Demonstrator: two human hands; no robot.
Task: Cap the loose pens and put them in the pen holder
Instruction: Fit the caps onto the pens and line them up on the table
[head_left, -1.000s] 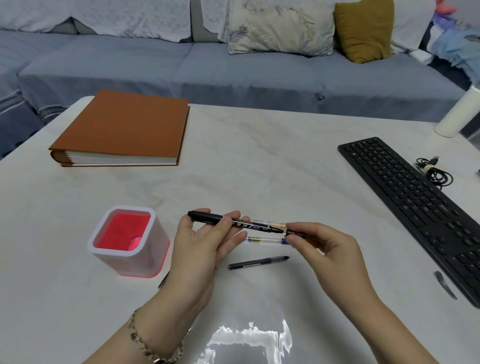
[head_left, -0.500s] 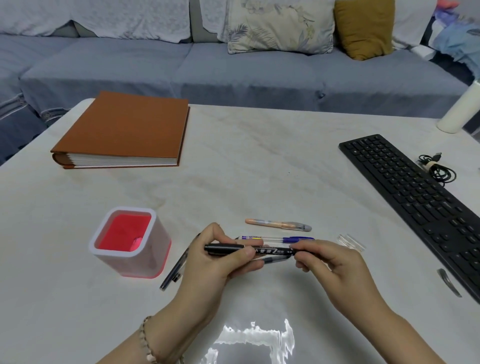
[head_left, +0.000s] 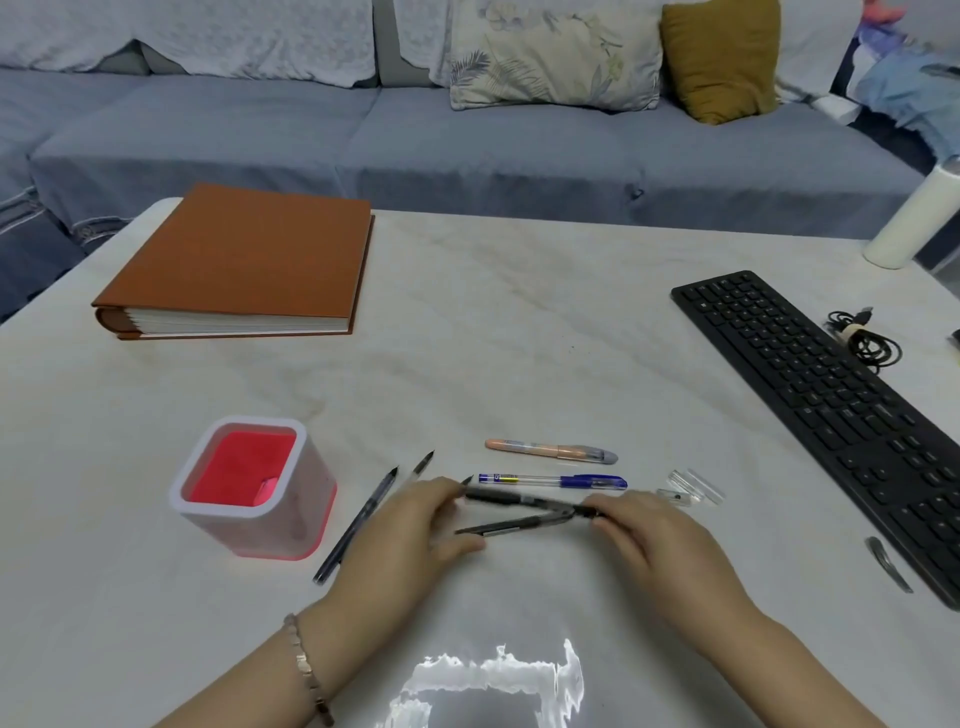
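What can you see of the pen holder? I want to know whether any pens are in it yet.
The pen holder is a squarish cup with rounded corners, a thick white rim and frosted, plastic-looking walls glowing pink-red from a red interior. It stands upright on the white table, left of the left hand. No pen stands in it; only a small pale shape shows at the bottom. A dark pen lies just to its right; contact is unclear.

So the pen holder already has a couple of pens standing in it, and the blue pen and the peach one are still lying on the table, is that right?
Not quite. The head view shows the pen holder with no pens in it, only its red inside. The rest holds: the blue pen and the peach pen lie on the table, just beyond both hands.
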